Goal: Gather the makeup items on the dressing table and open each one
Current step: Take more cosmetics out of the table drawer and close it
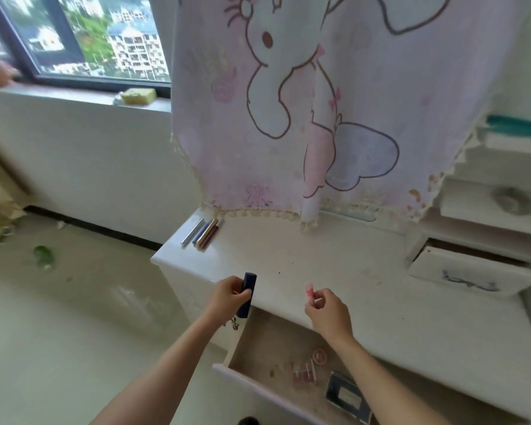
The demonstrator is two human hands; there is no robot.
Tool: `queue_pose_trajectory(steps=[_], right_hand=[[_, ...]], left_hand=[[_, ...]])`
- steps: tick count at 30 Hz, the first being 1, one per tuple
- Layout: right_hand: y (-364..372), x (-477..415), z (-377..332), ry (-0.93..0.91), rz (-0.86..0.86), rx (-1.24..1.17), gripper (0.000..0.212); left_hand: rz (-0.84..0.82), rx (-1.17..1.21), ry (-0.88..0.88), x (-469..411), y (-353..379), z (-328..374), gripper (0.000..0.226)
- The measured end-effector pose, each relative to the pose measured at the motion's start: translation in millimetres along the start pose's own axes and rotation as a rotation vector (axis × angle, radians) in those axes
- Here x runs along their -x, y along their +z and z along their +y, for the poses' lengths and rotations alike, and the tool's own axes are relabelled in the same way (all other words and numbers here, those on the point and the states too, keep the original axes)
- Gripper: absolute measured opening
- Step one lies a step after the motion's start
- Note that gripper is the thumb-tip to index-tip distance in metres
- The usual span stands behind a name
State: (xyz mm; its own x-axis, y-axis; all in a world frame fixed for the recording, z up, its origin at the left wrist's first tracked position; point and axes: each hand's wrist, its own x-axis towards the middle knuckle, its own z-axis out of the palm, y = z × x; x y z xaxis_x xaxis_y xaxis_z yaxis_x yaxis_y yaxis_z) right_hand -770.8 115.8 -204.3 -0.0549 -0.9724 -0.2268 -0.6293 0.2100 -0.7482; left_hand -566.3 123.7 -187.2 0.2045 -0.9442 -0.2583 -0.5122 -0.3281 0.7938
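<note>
White dressing table (pixel 319 259), one makeup item held in two parts over its near edge.
The left hand (pixel 227 294) grips the dark blue tube (pixel 248 289); the right hand (pixel 327 311) pinches a small pink piece (pixel 309 291) near it, probably its insert, held apart to open it. Slim sticks (pixel 204 231) lie side by side at the far left corner, seemingly gathered; a round compact (pixel 320 355) and dark box (pixel 347 394) lie in the open drawer (pixel 258 342).

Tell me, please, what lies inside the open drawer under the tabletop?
The open drawer shows a round pink compact, small clear-and-red pieces and a dark blue case. The right forearm and tabletop cover the rest.
</note>
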Motion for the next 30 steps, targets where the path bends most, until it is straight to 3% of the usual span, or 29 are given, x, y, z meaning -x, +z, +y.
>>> queue_pose_trajectory(steps=[6, 10, 14, 18, 21, 30], right_hand=[[-0.5, -3.1, -17.9, -0.022, -0.004, 0.006, 0.027], [3.7, -11.2, -37.3, -0.035, -0.002, 0.017, 0.029], [24.9, -23.2, -60.7, -0.036, -0.004, 0.046, 0.03], [62.4, -45.6, -91.6, 0.008, -0.015, 0.082, 0.022], [104.5, -61.6, -120.9, 0.055, -0.019, 0.062, 0.019], [206.4, -67.2, -175.9, 0.25, -0.032, -0.01, 0.022]], left_hand=[[0.098, -0.06, 0.019, -10.2, -19.9, 7.4, 0.026], [0.108, -0.028, 0.024, -23.6, -32.8, 3.7, 0.016], [0.1, -0.003, 0.01, -48.9, -52.9, -16.0, 0.022], [0.068, 0.032, -0.009, -81.7, -86.8, -44.7, 0.015], [0.045, 0.041, -0.008, -106.3, -123.2, -70.0, 0.022], [-0.065, 0.084, -0.032, -163.5, -202.0, -123.6, 0.016]])
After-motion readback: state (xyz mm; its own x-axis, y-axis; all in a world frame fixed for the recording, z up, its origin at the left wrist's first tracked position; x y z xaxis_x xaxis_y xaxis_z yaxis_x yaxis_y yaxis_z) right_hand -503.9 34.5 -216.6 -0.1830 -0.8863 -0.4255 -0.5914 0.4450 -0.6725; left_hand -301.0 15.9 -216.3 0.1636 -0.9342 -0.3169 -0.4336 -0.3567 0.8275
